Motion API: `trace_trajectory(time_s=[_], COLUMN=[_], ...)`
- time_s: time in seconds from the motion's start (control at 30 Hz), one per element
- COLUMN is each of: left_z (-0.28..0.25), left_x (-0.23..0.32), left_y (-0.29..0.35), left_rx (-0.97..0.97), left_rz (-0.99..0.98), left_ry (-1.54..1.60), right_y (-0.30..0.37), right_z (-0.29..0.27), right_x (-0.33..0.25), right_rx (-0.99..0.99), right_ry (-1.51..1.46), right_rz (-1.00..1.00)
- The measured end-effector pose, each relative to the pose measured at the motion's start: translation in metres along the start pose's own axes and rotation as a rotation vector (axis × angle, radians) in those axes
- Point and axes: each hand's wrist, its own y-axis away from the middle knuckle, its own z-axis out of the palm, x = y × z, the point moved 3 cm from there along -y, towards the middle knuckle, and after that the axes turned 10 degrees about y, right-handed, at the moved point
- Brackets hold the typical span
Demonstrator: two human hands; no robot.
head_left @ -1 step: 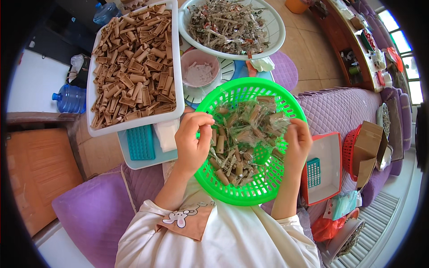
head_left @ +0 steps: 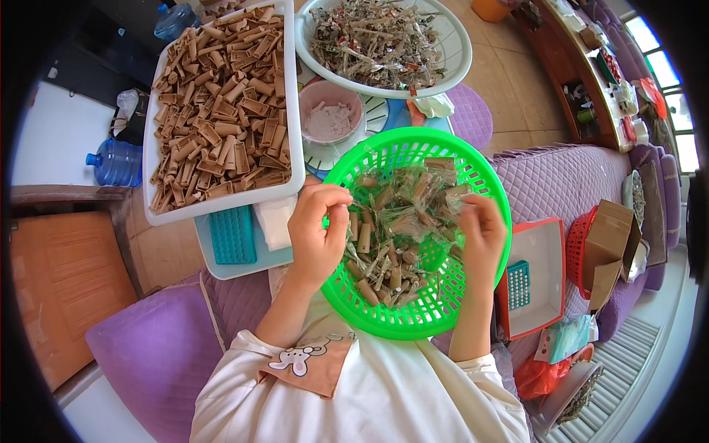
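Note:
A round green plastic basket (head_left: 413,325) rests on my lap, holding several brown stick-shaped pieces in clear wrappers (head_left: 399,229). My left hand (head_left: 317,236) is at the basket's left rim, its fingertips pinched on a strip of clear wrapper. At the right rim, my right hand (head_left: 481,236) has its fingers closed around a wrapped brown piece. The wrapper stretches between the two hands over the pile.
A white rectangular tray (head_left: 151,170) full of bare brown pieces lies ahead on the left. A white round basket (head_left: 458,44) of empty wrappers and a pink bowl (head_left: 332,118) lie beyond. A red-edged white box (head_left: 539,280) and a cardboard box (head_left: 609,244) sit right.

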Motion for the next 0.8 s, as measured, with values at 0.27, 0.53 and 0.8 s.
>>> trace_trajectory(time_s=[0.27,0.53,0.8], left_z=[-0.007,-0.010,-0.011], left_x=[0.003,-0.003,0.000], left_y=[-0.003,0.003,0.006], left_rx=[0.055,0.086,0.034], left_rz=[-0.070,-0.157,-0.224], left_ry=[0.041,0.211,0.144], right_y=[0.024,0.041,0.056], right_z=[0.082,0.101,0.113], right_x=[0.003,0.011,0.006], right_rx=[-0.584,-0.725,-0.695], right_ry=[0.554,0.858,0.771], right_rz=[-0.371,-0.569,-0.509])
